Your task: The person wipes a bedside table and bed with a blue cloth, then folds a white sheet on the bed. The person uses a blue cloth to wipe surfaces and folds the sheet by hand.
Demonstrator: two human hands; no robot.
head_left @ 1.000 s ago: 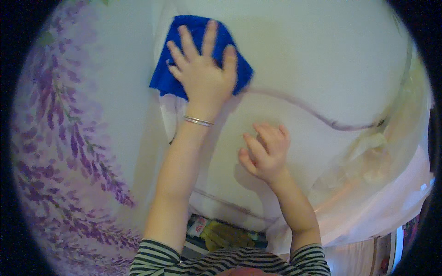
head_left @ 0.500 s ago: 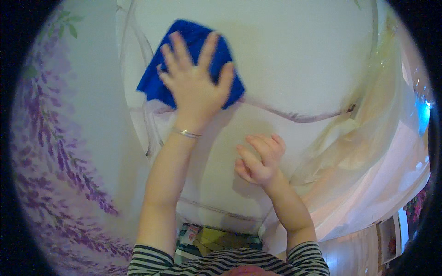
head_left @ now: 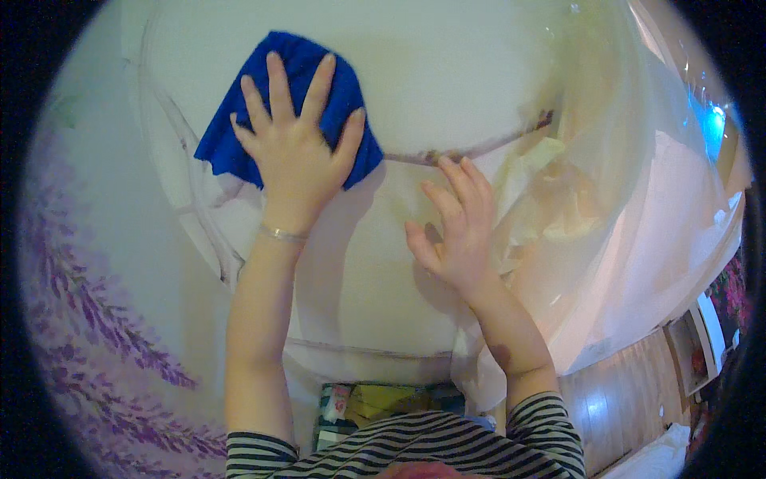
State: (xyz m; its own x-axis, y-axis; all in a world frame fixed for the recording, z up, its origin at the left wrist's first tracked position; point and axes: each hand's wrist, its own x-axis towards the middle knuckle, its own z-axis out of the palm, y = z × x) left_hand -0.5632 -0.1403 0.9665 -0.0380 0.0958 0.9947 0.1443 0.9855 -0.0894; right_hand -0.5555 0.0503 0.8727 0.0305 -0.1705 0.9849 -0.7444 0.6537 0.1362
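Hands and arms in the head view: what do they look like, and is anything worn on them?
The left hand and right hand are human and gloveless. A thin, silvery bracelet circles the left wrist. The sleeves have dark and pale stripes; no cables show.

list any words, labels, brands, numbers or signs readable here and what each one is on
None can be read.
Blue cloth under the left hand: no lettering shows.
Purple flower pattern: only blossoms, no letters visible.
Dark and yellow patterned item at the lower edge: small and blurred, so any print on it is too unclear to read.
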